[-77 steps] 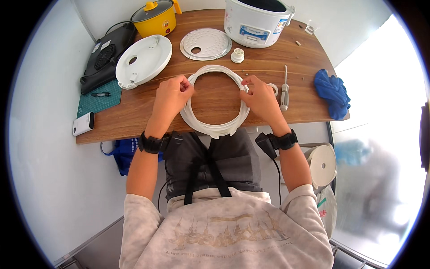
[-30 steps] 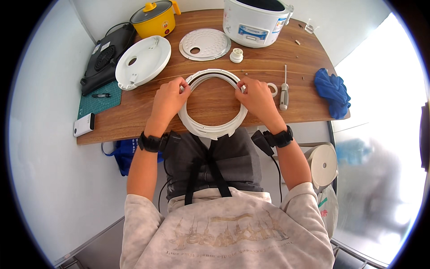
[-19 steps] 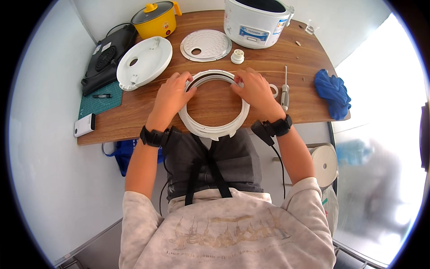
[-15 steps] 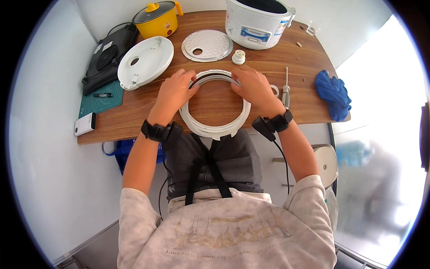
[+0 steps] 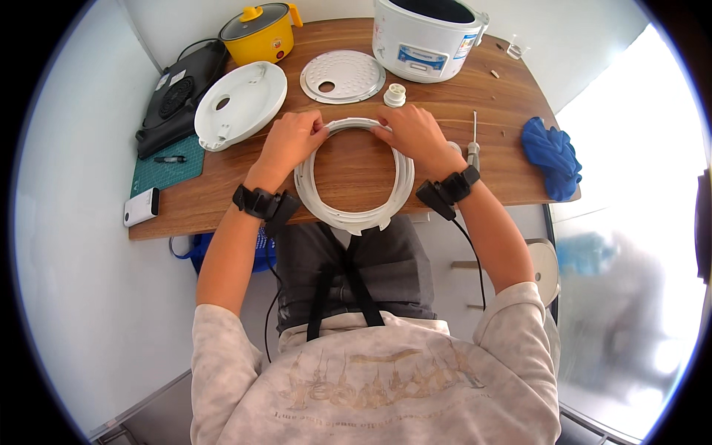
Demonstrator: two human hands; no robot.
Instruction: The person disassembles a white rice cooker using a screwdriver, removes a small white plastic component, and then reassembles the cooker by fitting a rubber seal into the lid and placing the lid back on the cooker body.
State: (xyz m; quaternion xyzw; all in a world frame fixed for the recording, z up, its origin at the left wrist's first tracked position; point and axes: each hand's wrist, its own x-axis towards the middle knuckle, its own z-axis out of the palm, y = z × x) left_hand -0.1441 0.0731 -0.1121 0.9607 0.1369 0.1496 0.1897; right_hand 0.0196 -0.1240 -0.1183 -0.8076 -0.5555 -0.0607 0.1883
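A white plastic ring [image 5: 315,199], likely a rice cooker lid part, lies at the table's front edge, its near side overhanging my lap. My left hand [image 5: 297,139] grips its far left rim between thumb and curled fingers. On the far right rim my right hand [image 5: 415,135] pinches it the same way. Just beyond the right hand stands a small white valve cap [image 5: 394,95]. A perforated white round plate [image 5: 343,74] with one hole lies past the ring. The white outer lid [image 5: 248,104] rests upside down to the left.
A white rice cooker body [image 5: 423,41] and a yellow electric pot [image 5: 256,33] stand at the back. To the left are a black hotplate [image 5: 178,96], a green cutting mat [image 5: 178,174] and a white power bank [image 5: 141,207]. A screwdriver [image 5: 473,152] and blue cloth [image 5: 552,157] lie right.
Both hands have shifted slightly on the far rim, with the thumbs now up against the ring's edge. The ring has tilted a little, and the dark gap along its far inner rim no longer shows.
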